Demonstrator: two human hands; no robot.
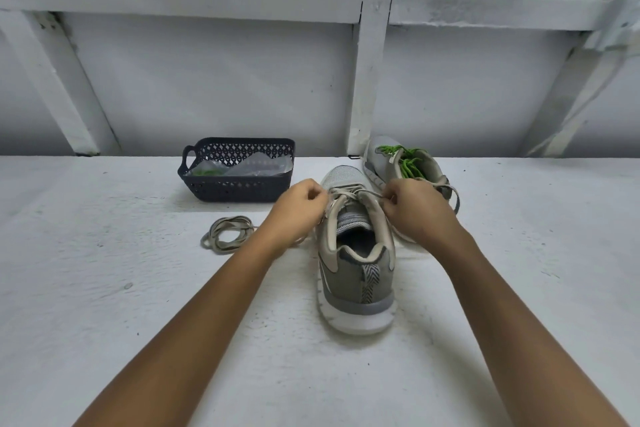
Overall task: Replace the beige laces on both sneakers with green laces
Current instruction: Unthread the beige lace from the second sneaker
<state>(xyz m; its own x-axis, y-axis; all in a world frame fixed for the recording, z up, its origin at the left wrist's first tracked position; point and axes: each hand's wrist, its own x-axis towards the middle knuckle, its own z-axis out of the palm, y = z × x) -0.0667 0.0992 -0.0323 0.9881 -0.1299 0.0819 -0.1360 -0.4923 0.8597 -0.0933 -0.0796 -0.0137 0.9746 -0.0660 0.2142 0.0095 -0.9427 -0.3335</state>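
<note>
A white table (104, 288) is seen filling the lower half of the view, with a white framed wall (207, 80) behind it. The near sneaker (356, 274) is set upright just right of centre, heel toward six o'clock and toe toward twelve. At ten o'clock from it, apart from it, a dark basket (239, 189) is placed, and a clear bag (256, 168) with something green inside is held in it. At one o'clock from the near sneaker, just beside its toe, the far sneaker (384, 159) is found, already threaded with a green lace (407, 159). The left hand (299, 206) is held at the near sneaker's nine o'clock side and the right hand (412, 204) at its three o'clock side; the fingers of both are curled, and the beige lace (346, 192) still threaded through the lower eyelets is pinched by each. At nine o'clock from the near sneaker, a loose beige coil (227, 234) is laid on the table, just left of the left wrist.
</note>
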